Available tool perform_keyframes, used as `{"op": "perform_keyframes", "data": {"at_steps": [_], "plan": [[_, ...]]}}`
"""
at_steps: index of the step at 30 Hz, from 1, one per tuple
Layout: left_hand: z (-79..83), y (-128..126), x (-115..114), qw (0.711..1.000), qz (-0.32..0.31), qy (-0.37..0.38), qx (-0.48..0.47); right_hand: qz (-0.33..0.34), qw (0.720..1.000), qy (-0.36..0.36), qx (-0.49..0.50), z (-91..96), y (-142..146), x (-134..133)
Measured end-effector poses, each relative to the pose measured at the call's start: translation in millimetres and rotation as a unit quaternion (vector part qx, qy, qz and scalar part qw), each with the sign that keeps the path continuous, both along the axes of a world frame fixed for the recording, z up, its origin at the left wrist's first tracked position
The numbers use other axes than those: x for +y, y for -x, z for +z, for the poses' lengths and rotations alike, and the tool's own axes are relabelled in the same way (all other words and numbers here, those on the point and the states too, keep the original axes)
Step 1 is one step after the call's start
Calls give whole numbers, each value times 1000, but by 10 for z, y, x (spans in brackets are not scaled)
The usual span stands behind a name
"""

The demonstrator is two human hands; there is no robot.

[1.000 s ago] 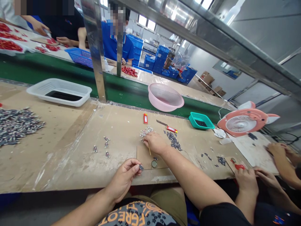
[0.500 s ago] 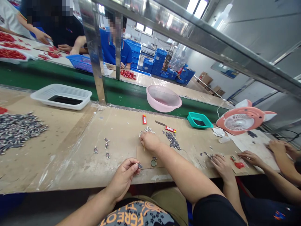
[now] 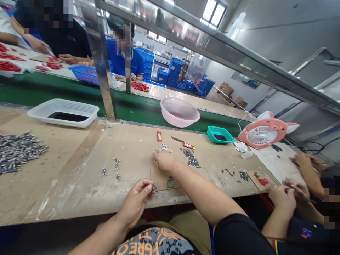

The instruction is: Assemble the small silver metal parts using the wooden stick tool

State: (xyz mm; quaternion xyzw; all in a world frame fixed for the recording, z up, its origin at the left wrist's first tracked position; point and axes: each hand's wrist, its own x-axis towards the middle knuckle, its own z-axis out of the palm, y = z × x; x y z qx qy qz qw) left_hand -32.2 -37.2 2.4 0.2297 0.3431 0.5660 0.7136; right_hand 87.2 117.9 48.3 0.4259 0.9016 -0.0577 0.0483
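Observation:
My left hand (image 3: 136,202) is raised just off the front edge of the bench, pinching a small dark metal part (image 3: 153,186) between thumb and fingertips. My right hand (image 3: 164,161) rests on the board, gripping a thin wooden stick (image 3: 157,167) with its tip pointing down. Just above that hand lies a small heap of silvery parts (image 3: 162,148). A patch of dark parts (image 3: 190,158) lies to its right. Below it are a cardboard square (image 3: 162,179) and a round metal disc (image 3: 170,183). Several small silvery figures (image 3: 115,168) stand apart on the left.
On the bench stand a white tray (image 3: 62,112), pink basin (image 3: 180,112), teal tray (image 3: 220,135), red lighter (image 3: 159,136), utility knife (image 3: 183,143) and pink fan (image 3: 261,134). A large heap of parts (image 3: 18,152) lies left. A co-worker's hands (image 3: 288,194) work at right.
The head view has swung slightly, shifting the bench left and down in the picture. The co-worker's hands have drawn back to the front edge. My hands keep their hold.

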Motion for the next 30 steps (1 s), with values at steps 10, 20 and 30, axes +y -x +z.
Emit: {"op": "perform_keyframes", "data": {"at_steps": [10,20,30], "plan": [[34,-38,-12,999,36,6,4,0,957,125,261,338,-344,-799],[57,-119,-75,991,47,-28,121,13,964,123,234,293,-406,-983],[2,-113,-106,977,41,-50,204,-20,951,172,255,266,-425,-1030]]}}
